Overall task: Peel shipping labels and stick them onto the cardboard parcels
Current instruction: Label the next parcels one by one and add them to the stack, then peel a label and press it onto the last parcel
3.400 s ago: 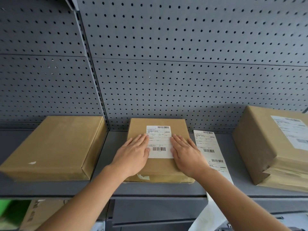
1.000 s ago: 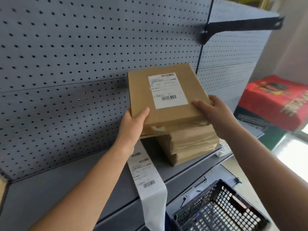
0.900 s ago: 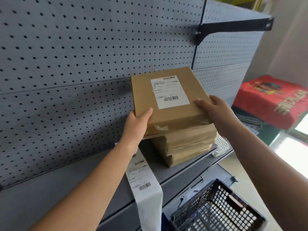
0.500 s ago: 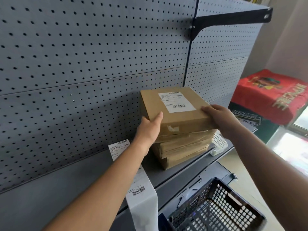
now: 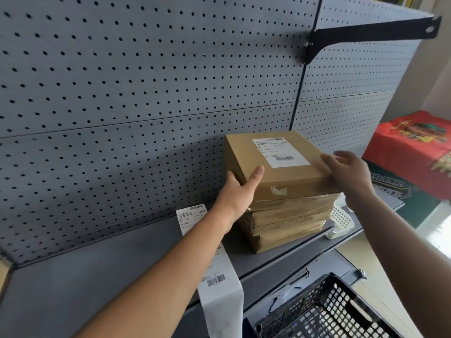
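Cardboard parcel [image 5: 275,167] on top of a stack of parcels [image 5: 288,223], on the right part of the grey shelf [image 5: 73,284], close to the perforated back panel [image 5: 146,81]. White shipping label [image 5: 280,152] stuck flat on its top face, with barcodes at the far edge and near the front corner; text too small to read. Small torn scrap of white tape on the front side of the box. Lower parcels wrapped in shiny clear film, edges not fully aligned with each other.

Left hand [image 5: 240,189] at the near left corner of the top parcel, thumb lying on the top face, other fingers hidden behind the left side; grip closed around that corner. Right hand [image 5: 351,174] at the right edge of the same parcel, blurred, fingers spread; cannot tell if touching the cardboard or just beside it.

Strip of labels [image 5: 214,272] on the shelf left of the stack, passing under the left forearm and hanging down over the front edge of the shelf. White plastic basket [image 5: 341,218] just behind the stack on the right, partly hidden. Black crate [image 5: 329,311] with grid walls below the shelf, at the lower right. Black bracket [image 5: 366,35] high on the panel. Red box [image 5: 415,147] far to the right, on something dark green.
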